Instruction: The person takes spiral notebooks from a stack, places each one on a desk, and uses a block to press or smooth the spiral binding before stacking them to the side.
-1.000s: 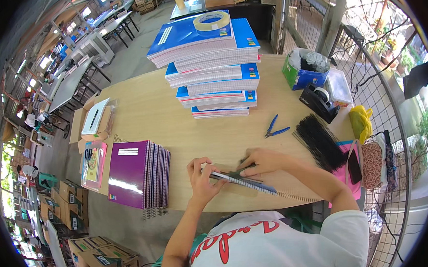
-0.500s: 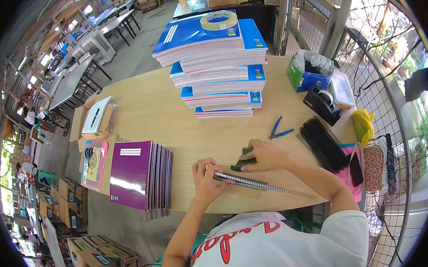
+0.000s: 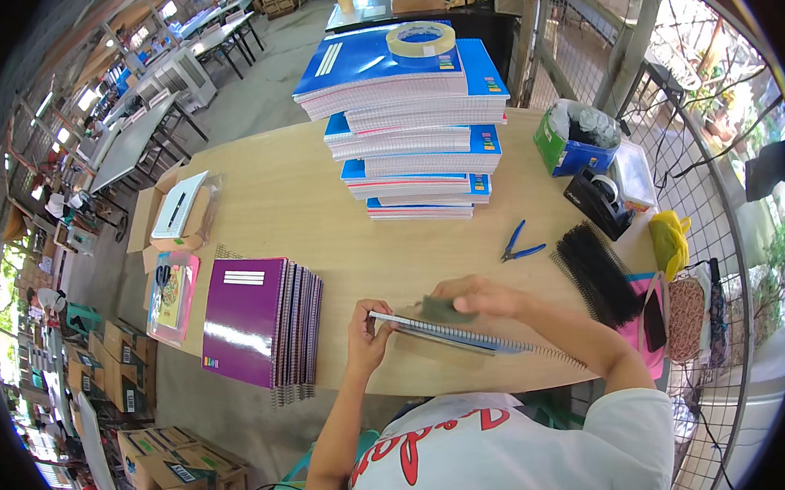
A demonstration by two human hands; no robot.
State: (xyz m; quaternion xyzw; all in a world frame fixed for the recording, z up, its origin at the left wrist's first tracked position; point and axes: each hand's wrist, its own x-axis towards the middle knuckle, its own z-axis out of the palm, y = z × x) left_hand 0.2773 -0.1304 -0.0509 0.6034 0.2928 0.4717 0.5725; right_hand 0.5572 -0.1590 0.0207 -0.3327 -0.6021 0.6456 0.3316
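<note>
My left hand (image 3: 367, 332) pinches the left end of a notebook (image 3: 441, 334), which is seen nearly edge-on near the table's front edge. A dark spiral coil (image 3: 542, 350) runs along its upper edge and sticks out past the right end. Just beyond the notebook, my right hand (image 3: 487, 298) is closed on a small dark green pad (image 3: 447, 311), raised slightly and partly blurred; its material is unclear. To my left stands a stack of purple spiral notebooks (image 3: 245, 317). Blue-handled pliers (image 3: 523, 243) lie beyond my right hand.
A tall stack of blue notebooks (image 3: 379, 77) carries a tape roll (image 3: 421, 40). At right are a bundle of black coils (image 3: 597, 272), a tape dispenser (image 3: 597, 202), a blue-green box (image 3: 578, 139) and a yellow bag (image 3: 669, 242). Scissors (image 3: 163, 276) and an open carton (image 3: 147, 219) lie left.
My right hand has lifted the dark green pad off the table and brought it closer to the notebook. The left hand still grips the notebook's end, slightly shifted. The view has shifted a little.
</note>
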